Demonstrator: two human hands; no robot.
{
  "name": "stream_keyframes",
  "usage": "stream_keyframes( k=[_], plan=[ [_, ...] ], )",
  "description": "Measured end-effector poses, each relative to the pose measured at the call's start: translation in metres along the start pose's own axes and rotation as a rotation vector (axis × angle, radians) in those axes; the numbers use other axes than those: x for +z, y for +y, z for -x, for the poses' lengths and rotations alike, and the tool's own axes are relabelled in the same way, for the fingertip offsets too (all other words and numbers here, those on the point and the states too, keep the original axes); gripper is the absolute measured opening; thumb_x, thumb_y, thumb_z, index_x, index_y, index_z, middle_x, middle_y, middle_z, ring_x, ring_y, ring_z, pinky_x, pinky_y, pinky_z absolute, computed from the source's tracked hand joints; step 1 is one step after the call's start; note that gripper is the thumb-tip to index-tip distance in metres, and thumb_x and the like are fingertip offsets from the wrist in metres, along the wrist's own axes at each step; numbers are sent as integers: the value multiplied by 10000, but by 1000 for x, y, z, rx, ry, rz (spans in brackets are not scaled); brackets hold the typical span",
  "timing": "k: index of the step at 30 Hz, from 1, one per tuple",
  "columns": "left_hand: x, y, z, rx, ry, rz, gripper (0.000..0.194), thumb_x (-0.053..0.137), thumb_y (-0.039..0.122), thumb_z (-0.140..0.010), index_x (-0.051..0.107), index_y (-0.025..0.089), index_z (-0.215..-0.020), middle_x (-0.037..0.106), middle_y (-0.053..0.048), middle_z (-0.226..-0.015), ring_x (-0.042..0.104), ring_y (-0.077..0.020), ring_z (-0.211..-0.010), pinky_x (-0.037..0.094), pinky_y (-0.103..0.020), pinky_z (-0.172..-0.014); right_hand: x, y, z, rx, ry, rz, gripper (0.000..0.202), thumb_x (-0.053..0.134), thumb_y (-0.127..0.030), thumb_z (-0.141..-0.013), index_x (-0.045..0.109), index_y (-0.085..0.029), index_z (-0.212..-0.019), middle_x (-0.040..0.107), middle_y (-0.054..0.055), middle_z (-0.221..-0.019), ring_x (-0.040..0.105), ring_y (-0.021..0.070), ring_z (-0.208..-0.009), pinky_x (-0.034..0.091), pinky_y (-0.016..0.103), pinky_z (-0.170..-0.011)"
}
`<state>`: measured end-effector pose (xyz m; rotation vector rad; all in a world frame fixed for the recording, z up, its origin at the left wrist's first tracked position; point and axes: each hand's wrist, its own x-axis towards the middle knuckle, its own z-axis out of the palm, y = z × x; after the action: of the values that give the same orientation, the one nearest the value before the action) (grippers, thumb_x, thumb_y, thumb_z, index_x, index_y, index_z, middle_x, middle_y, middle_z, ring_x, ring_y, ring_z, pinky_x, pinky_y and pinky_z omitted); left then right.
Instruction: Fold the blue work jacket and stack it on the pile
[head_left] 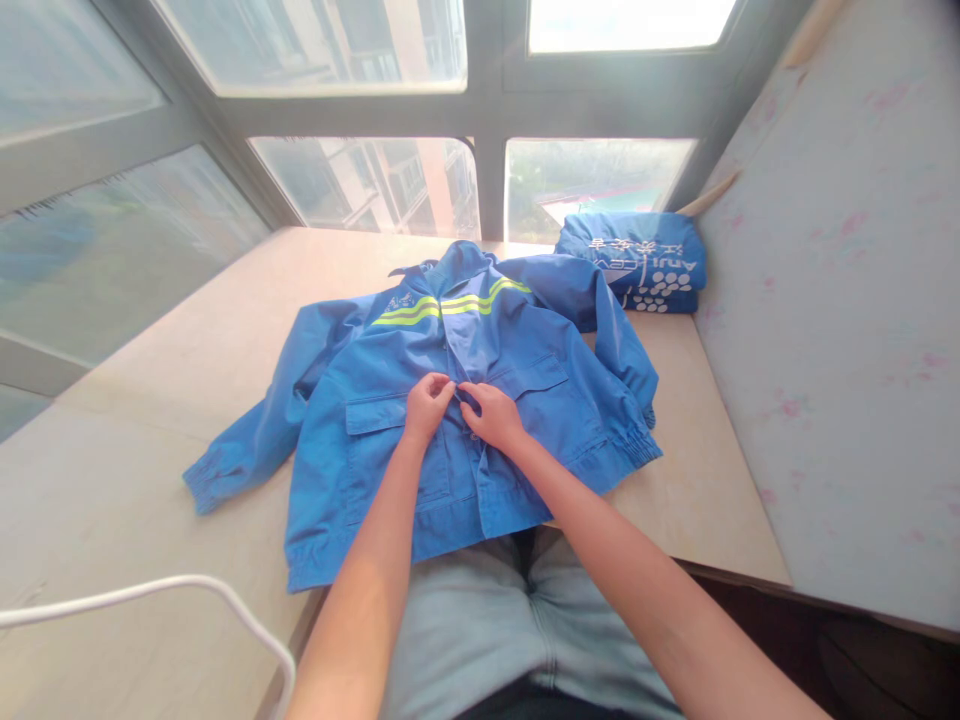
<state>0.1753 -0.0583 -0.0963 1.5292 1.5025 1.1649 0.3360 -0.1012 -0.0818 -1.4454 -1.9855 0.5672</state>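
A: Nearest to cam: pale grey trousers [480,620] at bottom edge, w/ both bare forearms reaching fwd over them. Also a white cable [187,585] looping across the bench [150,420] at lower left.

B: And the hands?

A: Left hand [427,405] and right hand [491,412] meeting at centre front of a blue work jacket [465,400]. Fingertips of both pinched narrow on the front placket, just about touching each other. Not wide open; closed on cloth. Can't tell if a button sits between the fingers, too small.

B: Jacket position?

A: Lying flat on the bench, front side up, collar away from cam, hem toward cam and hanging slightly over the near edge above the trousers. Yellow-green reflective stripe [450,305] across the chest near the collar. Left-of-frame sleeve [247,430] stretched out toward lower left, cuff resting on bench. Other sleeve [615,340] bent along the right side, cuff near the jacket's hem corner. Chest pockets w/ flaps either side of the hands.

B: Anything else on there?

A: Folded blue garment [637,262] w/ white print, at far right corner of bench, just beyond the jacket's shoulder, nearly touching it. Pushed up against the pale board [840,330] w/ faint pink marks on the right. Windows [375,185] behind the bench, buildings seen through glass, blurred.
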Motion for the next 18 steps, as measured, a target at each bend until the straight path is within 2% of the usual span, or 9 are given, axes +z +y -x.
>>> stream_keyframes(
  k=[18],
  plan=[
    [0, -2, 0, 32, 48, -15, 115, 597, 315, -758, 595, 201, -773, 607, 23, -722, 580, -149, -707, 471, -257, -678, -1, -1, 3, -32, 14, -28, 377, 530, -263, -935, 595, -223, -1304, 686, 56, -1187, 615, 191, -1126, 459, 296, -1007]
  ],
)
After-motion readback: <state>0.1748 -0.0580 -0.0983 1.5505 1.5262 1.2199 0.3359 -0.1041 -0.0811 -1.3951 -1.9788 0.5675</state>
